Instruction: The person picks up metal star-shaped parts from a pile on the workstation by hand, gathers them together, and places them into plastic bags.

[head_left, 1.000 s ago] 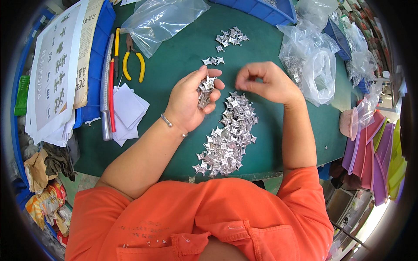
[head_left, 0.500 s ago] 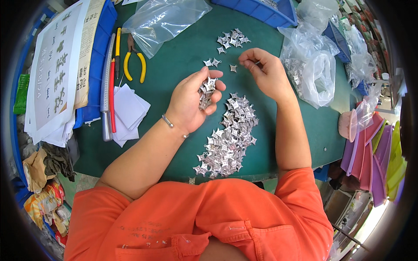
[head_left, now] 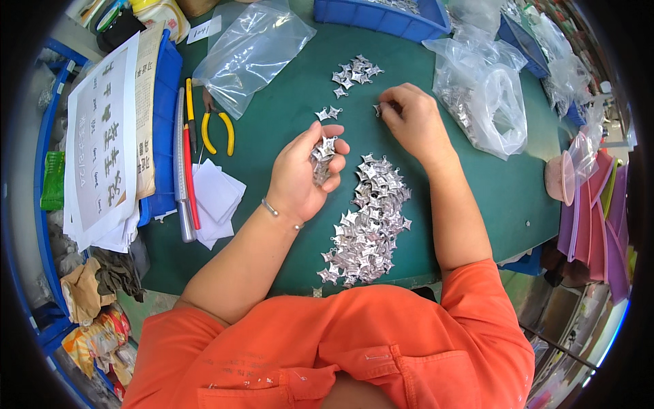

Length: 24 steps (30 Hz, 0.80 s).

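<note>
Cupped in my left hand [head_left: 289,177] is a small handful of silver star-shaped metal charms [head_left: 323,155], with the fingers curled round them. To its right, my right hand [head_left: 414,126] pinches between thumb and fingertips a single charm [head_left: 377,110], of which just an edge shows. A large pile of the same charms [head_left: 371,218] lies in front of me, between my forearms. Just beyond my left fingers rest a couple of loose charms [head_left: 328,114]. Farther off sits a small cluster of charms [head_left: 357,71].
Yellow-handled pliers [head_left: 218,129], long hand tools and white paper slips [head_left: 216,198] lie left on the green tabletop [head_left: 286,88]. A flat plastic bag [head_left: 255,54] and blue bin [head_left: 381,19] stand at the back. Right is a plastic bag of metal parts [head_left: 477,102].
The lone charm that lay on the table beside my right fingers is now in their pinch. My left hand still cups its handful. The whole view has shifted slightly.
</note>
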### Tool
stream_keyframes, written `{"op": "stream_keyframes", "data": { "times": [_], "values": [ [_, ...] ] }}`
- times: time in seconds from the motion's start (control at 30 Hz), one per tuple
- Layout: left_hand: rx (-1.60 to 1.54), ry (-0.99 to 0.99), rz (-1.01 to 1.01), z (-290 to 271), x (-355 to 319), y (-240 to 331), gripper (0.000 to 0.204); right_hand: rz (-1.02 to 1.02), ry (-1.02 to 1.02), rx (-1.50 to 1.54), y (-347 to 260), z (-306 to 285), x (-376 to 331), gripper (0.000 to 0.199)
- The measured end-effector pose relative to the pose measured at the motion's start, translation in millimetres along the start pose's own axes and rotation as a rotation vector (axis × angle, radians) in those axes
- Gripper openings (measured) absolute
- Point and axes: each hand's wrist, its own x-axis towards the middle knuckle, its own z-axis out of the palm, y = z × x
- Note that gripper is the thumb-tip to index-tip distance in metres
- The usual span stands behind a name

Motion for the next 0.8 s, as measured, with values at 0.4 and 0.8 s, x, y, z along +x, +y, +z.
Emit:
{"op": "stream_keyframes", "data": {
  "times": [0.4, 0.8],
  "values": [
    [0.003, -0.005, 0.013, -2, -1, -3, 0.032, 0.13, -0.064, 0.169, 8, -12, -1, 0.015],
    [-0.014, -0.007, -0.008, -4, -1, -3, 0.032, 0.164, -0.292, 0.471, 13, -10, -6, 0.008]
  ]
}}
